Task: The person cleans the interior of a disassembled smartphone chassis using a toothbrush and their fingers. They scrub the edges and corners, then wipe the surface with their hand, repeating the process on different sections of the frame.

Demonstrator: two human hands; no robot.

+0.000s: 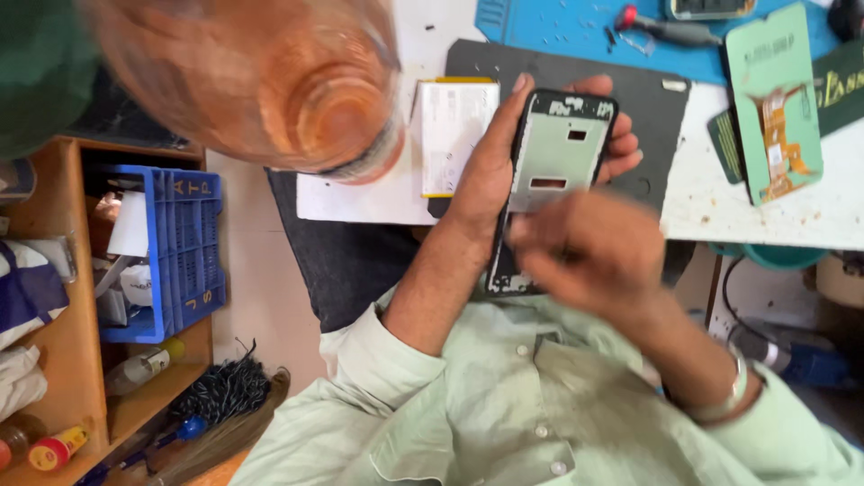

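Head view looks down on a person in a pale green shirt (504, 405) seated at a white bench (774, 211). Left hand (490, 171) grips an opened phone frame (558, 153) from its left edge: the thumb runs up that side, and fingertips (625, 148) wrap round and show past the right edge, so the fingers are clamped on the frame. It is held upright above the bench edge, over a dark mat (648, 99), its grey inner plate facing the camera, with two small slots visible. Right hand (589, 247) is blurred; it sits over the lower half of the frame, fingers bunched toward the lower left part, and I cannot tell whether they pinch anything or merely touch it. A metal bracelet (729, 396) shows on the right wrist. Just left of the frame, a white battery (454, 135) with yellow edges lies on the bench. A blue mat (576, 27) lies at the far edge, carrying a red-handled tool (661, 27). To the right, a green panel (774, 99) with an orange flex cable lies flat. A large blurred orange object (270, 81) fills the upper left, close to the lens. On the left stands a wooden shelf (63, 342) with a blue crate (184, 252); a brush (220, 391) lies beside it.
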